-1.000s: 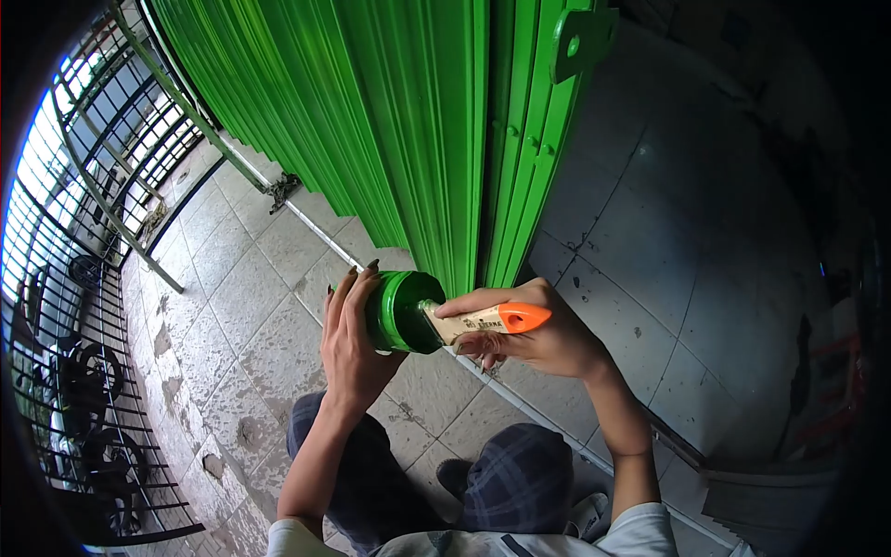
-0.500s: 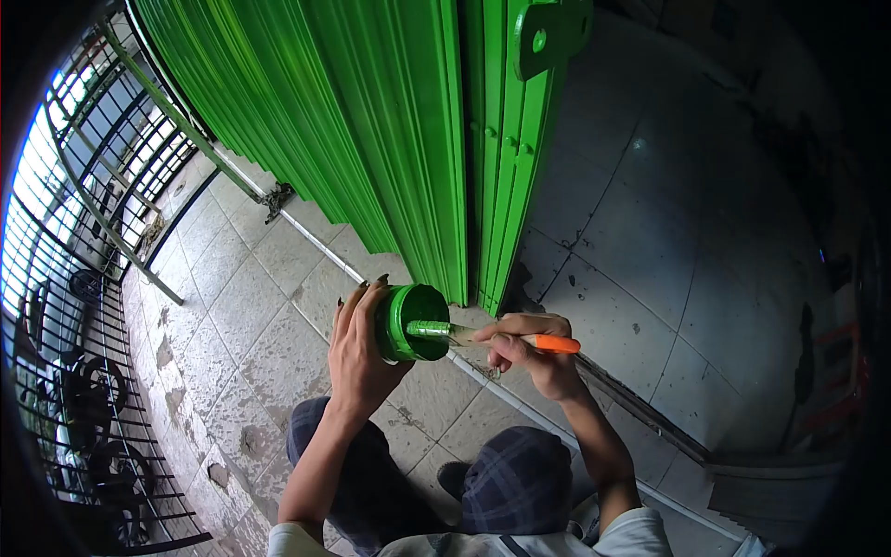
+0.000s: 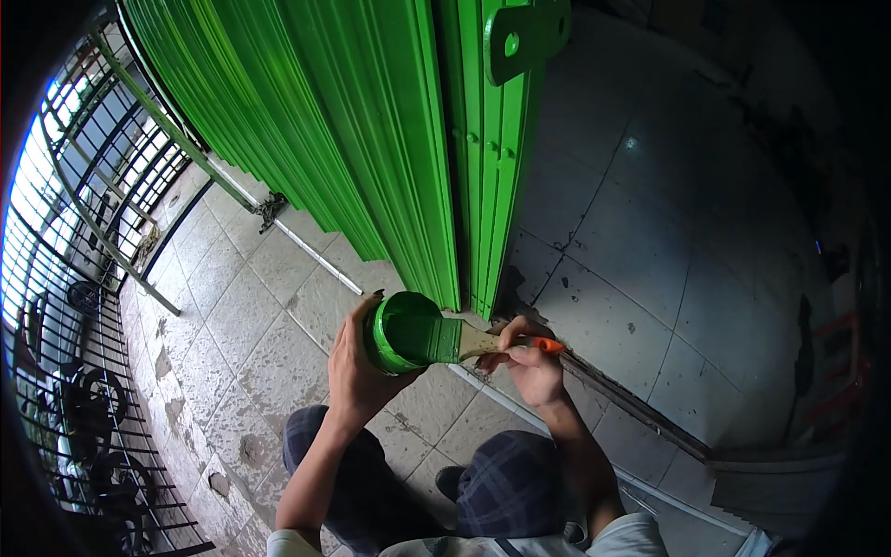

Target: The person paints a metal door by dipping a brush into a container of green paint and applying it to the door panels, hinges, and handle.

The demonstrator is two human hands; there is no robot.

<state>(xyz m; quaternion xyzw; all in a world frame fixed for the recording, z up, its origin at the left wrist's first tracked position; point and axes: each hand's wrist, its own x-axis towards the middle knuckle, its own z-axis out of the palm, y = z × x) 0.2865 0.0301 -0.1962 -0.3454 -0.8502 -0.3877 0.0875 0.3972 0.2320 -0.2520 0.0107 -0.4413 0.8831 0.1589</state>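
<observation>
With brush (image 3: 476,343) pinched in right grip (image 3: 529,368) and can (image 3: 379,341) cupped in wide-curved left grip (image 3: 354,365), wipe the bristles (image 3: 433,341) lightly against the rim (image 3: 411,294).

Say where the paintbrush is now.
In the head view, below centre, the paintbrush is in the right hand, its bristles at the mouth of the can in the left hand.

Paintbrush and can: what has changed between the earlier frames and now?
The right hand has turned the paintbrush: edge-on half a second ago, it now shows its broad, green-coated face at the mouth of the can. The green shutter appears farther left in view, probably from camera movement. Nothing was taken hold of or let go: the left hand still holds the can, the right the paintbrush.
</observation>
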